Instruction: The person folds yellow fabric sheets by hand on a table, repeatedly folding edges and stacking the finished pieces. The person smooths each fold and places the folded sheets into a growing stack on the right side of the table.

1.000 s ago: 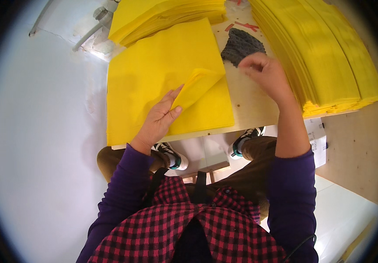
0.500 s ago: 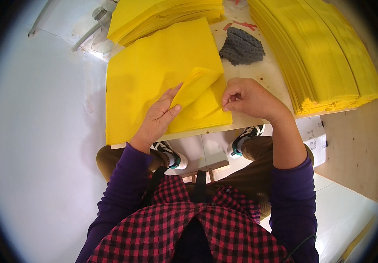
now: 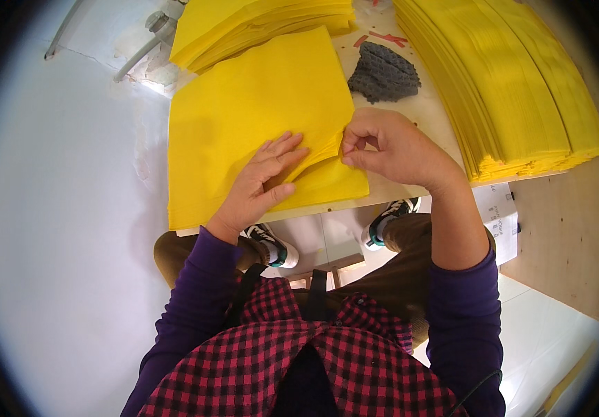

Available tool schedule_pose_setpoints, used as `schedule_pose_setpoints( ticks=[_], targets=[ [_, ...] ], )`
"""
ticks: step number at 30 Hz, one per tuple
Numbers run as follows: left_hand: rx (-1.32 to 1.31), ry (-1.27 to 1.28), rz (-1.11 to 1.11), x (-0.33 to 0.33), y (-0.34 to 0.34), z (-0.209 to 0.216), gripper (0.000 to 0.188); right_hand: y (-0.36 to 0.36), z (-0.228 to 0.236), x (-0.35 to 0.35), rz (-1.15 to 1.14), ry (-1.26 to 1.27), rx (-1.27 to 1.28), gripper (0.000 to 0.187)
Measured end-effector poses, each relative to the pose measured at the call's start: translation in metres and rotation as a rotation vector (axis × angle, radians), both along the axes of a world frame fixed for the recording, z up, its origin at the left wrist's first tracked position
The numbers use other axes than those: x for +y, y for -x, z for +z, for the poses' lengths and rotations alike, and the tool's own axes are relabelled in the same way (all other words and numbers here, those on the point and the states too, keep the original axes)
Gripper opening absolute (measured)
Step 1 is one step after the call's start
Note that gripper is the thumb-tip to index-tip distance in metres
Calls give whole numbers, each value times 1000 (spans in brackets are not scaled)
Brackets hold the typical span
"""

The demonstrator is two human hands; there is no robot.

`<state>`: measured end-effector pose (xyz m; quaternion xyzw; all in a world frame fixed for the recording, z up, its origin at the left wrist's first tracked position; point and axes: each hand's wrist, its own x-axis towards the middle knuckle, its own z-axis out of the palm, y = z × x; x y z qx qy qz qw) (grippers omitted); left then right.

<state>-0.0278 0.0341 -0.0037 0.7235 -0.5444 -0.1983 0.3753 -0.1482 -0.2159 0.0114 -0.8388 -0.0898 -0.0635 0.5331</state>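
A flat yellow fabric sheet point(image 3: 244, 104) lies in front of me at the table's near edge, on top of what looks like a pile. Its near right corner is lifted and folded back, making a crease between my hands. Fingers spread, my left hand point(image 3: 257, 175) rests on the sheet beside this fold. My right hand point(image 3: 397, 147) pinches the sheet's right edge between thumb and fingertips. The underside of the lifted part is mostly hidden.
Behind the sheet is another yellow stack point(image 3: 257, 31). Tall yellow fabric stacks point(image 3: 494, 83) stand at the right. Between them lie a crumpled dark grey cloth point(image 3: 385, 73) and red strips point(image 3: 387, 39). A white wall point(image 3: 70, 208) bounds the left side.
The folded-up corner has come down lower and flatter. My left hand has let go of the flap and spread out on the sheet. My right hand has moved slightly up and left.
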Motion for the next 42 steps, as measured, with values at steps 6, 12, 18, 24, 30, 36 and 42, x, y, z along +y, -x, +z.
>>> schedule_pose_setpoints(
  ticks=[6, 12, 18, 24, 30, 36, 42],
  targets=[
    [-137, -40, 4, 0, 5, 1, 59, -7, 5, 3, -33, -10, 33, 14],
    [-19, 31, 62, 0, 5, -5, 44, -6, 8, 6, -120, -39, -25, 11],
    [62, 30, 118, 0, 7, -5, 38, 4, 8, -13, -175, -53, 85, 10],
    [83, 46, 98, 1, 5, -7, 35, 8, -3, -16, -195, 14, 74, 25],
    [49, 51, 77, 2, 4, -7, 34, -2, -17, -7, -251, 122, -115, 64],
    [-168, 17, 75, 0, 9, -7, 49, -1, -26, -6, -231, -7, 29, 89],
    [-358, -18, 116, -1, 18, -2, 59, 5, -21, -3, -191, 23, 106, 95]
  ],
)
